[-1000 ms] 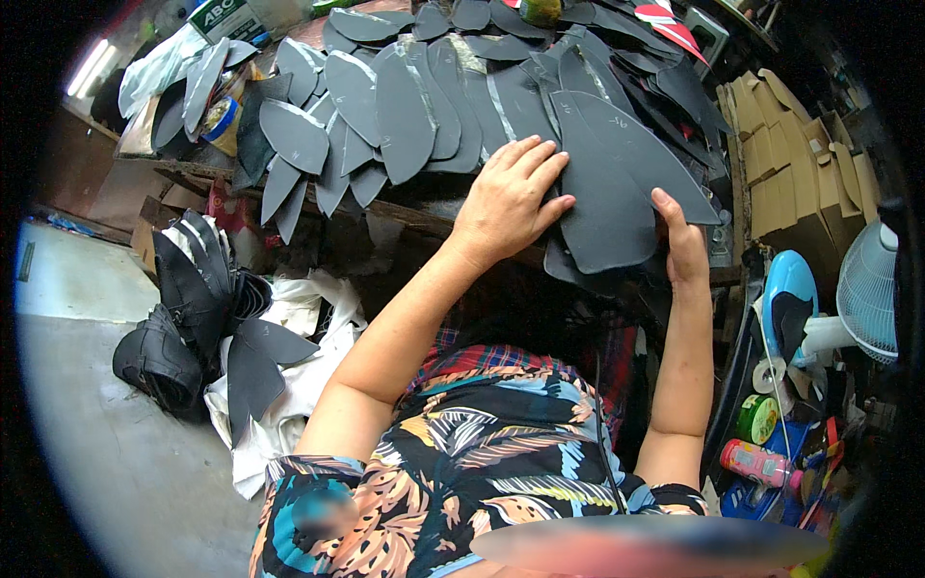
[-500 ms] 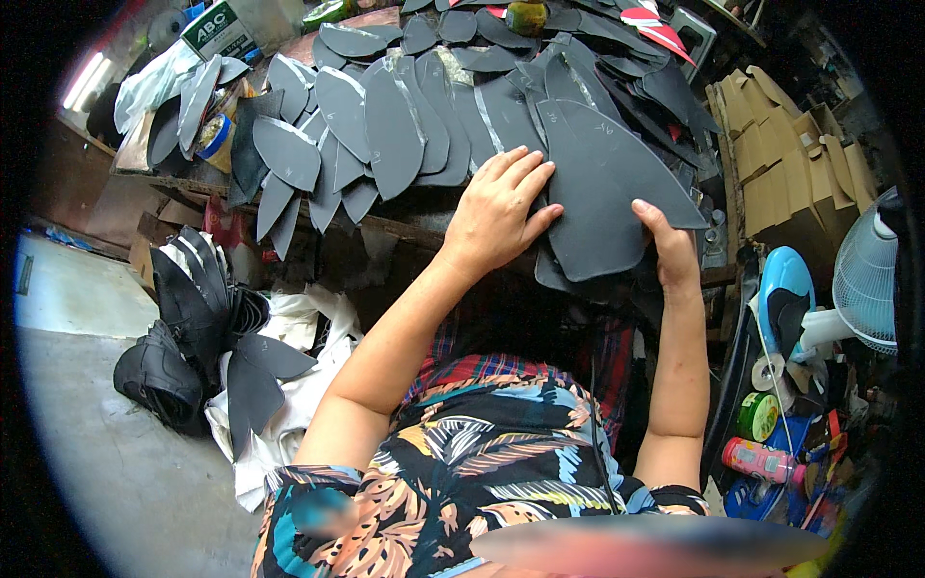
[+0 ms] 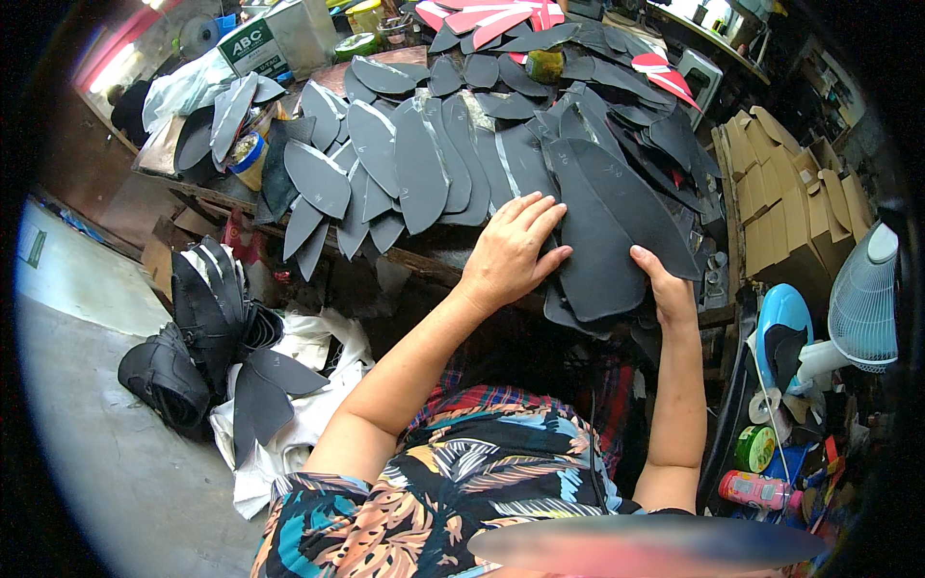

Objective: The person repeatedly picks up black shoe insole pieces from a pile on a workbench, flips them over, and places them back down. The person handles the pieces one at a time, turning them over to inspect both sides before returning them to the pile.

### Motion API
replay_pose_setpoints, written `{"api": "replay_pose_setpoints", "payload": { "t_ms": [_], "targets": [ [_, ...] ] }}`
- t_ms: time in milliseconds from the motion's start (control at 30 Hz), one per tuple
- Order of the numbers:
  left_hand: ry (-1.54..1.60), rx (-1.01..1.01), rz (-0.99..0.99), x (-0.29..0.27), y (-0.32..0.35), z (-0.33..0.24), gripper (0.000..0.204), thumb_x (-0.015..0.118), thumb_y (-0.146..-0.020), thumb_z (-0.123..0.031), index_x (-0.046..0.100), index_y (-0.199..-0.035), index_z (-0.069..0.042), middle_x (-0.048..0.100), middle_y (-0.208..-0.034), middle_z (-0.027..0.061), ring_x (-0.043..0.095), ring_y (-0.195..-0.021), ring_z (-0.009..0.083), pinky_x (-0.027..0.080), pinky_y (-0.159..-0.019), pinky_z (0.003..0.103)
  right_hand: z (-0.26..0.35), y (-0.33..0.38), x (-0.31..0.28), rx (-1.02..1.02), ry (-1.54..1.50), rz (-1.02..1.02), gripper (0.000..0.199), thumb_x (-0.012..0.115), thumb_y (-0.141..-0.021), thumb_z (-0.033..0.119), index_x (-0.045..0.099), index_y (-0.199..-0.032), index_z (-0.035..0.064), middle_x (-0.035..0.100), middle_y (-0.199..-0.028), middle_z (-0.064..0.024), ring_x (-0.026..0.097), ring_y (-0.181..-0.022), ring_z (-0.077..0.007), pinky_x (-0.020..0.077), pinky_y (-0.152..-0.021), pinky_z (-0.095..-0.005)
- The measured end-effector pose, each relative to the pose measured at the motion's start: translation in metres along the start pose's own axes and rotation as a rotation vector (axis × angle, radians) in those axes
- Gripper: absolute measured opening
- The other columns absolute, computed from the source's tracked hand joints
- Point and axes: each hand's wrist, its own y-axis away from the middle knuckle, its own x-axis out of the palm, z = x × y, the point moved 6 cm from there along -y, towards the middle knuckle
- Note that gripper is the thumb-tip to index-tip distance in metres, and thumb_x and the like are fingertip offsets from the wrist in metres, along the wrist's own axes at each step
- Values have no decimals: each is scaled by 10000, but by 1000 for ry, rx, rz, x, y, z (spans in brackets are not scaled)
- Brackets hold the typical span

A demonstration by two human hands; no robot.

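A large black leaf-shaped cut panel point(image 3: 602, 241) extends over the near edge of the cluttered bench, with a lengthwise line down its middle and faint pale marks near its far end. Below its near end, another dark layer peeks out. My right hand point(image 3: 667, 286) grips the panel's right edge, thumb on top and the other fingers hidden underneath. Along the left edge lies my left hand point(image 3: 515, 252), fingers stretched out and thumb touching the panel. Left of that hand, overlapping black panels point(image 3: 421, 169) with pale strips along their edges cover the bench.
Red-and-white pieces point(image 3: 491, 21) lie at the back. Cardboard boxes point(image 3: 785, 193), a white fan point(image 3: 862, 299) and assorted containers point(image 3: 756, 448) stand to the right. At left, black bundled pieces point(image 3: 198, 328) and white cloth point(image 3: 255, 486) rest near the grey floor.
The view has shifted, so the bench appears lower and farther right. The panel, smooth before, now shows a lengthwise line and looks bent. Both hands keep their places on it.
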Motion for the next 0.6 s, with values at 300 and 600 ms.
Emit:
{"api": "replay_pose_setpoints", "payload": {
  "t_ms": [300, 600],
  "targets": [
    [794, -192, -286, -10, -4, 16, 1101, 812, -836, -235, 21, -1572, -26, 453, -1462, 239, 532, -1264, 306, 425, -1089, 411, 10, 10, 2, -23, -19, 20, 281, 762, -856, 65, 687, -1108, -36, 707, -1071, -115, 681, -904, -208, 569, -824, -327],
    [1439, -681, -183, 18, -28, 47, 200, 729, -882, -108, 677, -1014, 33, 717, -925, 86, 680, -792, 156, 567, -724, 312, 15, 10, 11, 94, 217, 116, 503, 819, -783, 161, 646, -1211, -38, 669, -1185, -111, 641, -1058, -228, 500, -947, -336]
  ]
}}
